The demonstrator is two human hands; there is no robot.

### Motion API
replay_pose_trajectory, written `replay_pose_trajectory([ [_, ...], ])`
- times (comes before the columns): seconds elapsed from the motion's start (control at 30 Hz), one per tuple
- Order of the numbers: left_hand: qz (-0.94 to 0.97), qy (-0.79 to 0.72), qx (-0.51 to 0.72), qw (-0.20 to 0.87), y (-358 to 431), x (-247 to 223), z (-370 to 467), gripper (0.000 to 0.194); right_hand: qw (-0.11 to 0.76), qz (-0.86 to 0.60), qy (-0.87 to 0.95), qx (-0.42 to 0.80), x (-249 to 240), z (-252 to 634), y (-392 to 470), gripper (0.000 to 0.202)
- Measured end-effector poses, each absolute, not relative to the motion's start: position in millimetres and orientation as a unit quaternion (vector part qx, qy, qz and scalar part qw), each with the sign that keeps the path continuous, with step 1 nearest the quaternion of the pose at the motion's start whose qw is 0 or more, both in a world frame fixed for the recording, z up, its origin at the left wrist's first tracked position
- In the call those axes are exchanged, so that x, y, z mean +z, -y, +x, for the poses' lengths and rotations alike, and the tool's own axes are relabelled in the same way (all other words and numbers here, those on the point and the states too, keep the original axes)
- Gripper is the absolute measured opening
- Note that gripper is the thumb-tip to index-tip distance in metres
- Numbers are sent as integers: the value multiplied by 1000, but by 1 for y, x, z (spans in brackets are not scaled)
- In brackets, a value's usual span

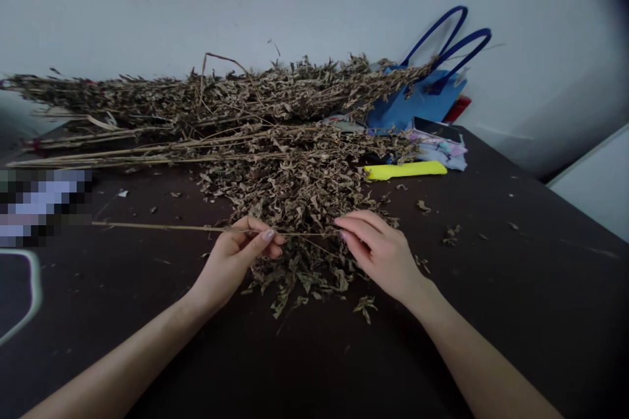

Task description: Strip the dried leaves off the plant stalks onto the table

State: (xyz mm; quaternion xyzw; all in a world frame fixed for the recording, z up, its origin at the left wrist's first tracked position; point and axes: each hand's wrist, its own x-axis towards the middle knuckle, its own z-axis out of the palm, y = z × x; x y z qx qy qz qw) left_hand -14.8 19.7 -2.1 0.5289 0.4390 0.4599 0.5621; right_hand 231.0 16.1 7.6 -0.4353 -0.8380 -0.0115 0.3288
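Observation:
My left hand (248, 245) is closed on a thin dry stem (162, 227) that reaches out to the left over the dark table. My right hand (371, 242) is pinched at the stem's right end, its thumb and forefinger together. Beneath and between both hands spreads a pile of dried, curled leaves (299, 190). Just behind it, several long leafy stalks (147, 156) lie sideways, their bare ends to the left.
Along the wall lies a thick bundle of dried plants (221, 95). A blue bag (413, 105) stands at the back right. A yellow object (407, 171) lies before it. A white cable (37, 281) curves at the left on the dark table (515, 314).

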Motion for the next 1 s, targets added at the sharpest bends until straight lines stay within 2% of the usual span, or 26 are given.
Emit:
replay_pose_trajectory([
  [0.13,509,-432,459,586,-19,-3,-13,9,319,-425,847,-6,9,227,-13,20],
  [0.43,586,-461,398,534,-9,4,-5,14,279,-412,867,20,7,216,-2,21],
  [1.0,611,-431,381,544,-3,9,-2,15,236,-413,878,48,9,208,3,25],
])
